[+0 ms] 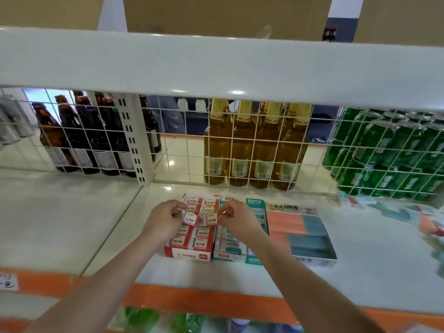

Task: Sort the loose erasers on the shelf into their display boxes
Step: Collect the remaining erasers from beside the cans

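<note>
A: Hands over the red box, centre of the frame?

B: Yes. The left hand (pixel 165 216) pinches one wrapped eraser (pixel 191 219), its grip clamped on it; the right hand (pixel 236 216) pinches a second eraser (pixel 211 218) just beside the first.

A: And the boxes?

B: The red display box (pixel 189 253) lies on the white shelf (pixel 374 265), with rows of erasers in it. A teal box (pixel 240 257) touches its right side, then a salmon and teal tray (pixel 312 239).

A: Behind?

B: A wire grid (pixel 242 140), bottles and green cans (pixel 384 152).
</note>
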